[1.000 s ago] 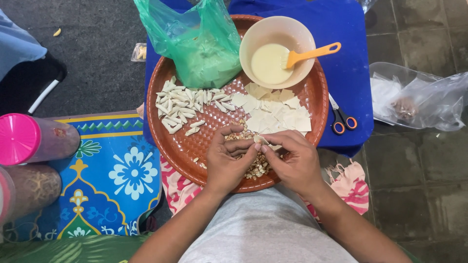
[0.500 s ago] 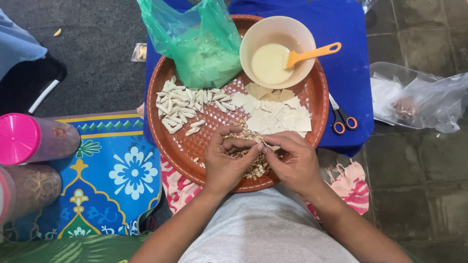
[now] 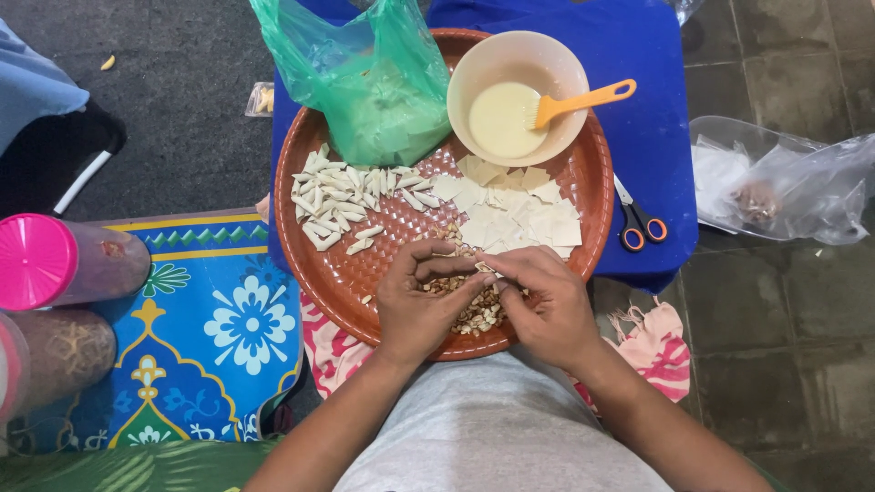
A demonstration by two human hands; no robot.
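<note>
A round brown tray (image 3: 337, 273) lies in front of me. My left hand (image 3: 421, 305) and my right hand (image 3: 540, 303) meet at its near edge, fingertips pinched together on a small piece of pastry wrapper over a heap of peanuts (image 3: 474, 310). Flat square wrappers (image 3: 515, 214) are stacked on the tray's right side. Several rolled white pieces (image 3: 342, 200) lie on its left side. A beige bowl (image 3: 488, 59) of pale liquid with an orange brush (image 3: 579, 100) stands at the back, next to a green plastic bag (image 3: 365, 77).
Orange-handled scissors (image 3: 638, 220) lie on a blue mat (image 3: 652, 73) right of the tray. A clear plastic bag (image 3: 784, 178) sits at far right. Two pink-lidded jars (image 3: 55, 264) stand at the left on a blue patterned mat (image 3: 219, 328).
Both hands have stayed over the peanut heap; the fingertips have shifted slightly while working the small wrapper piece between them.
</note>
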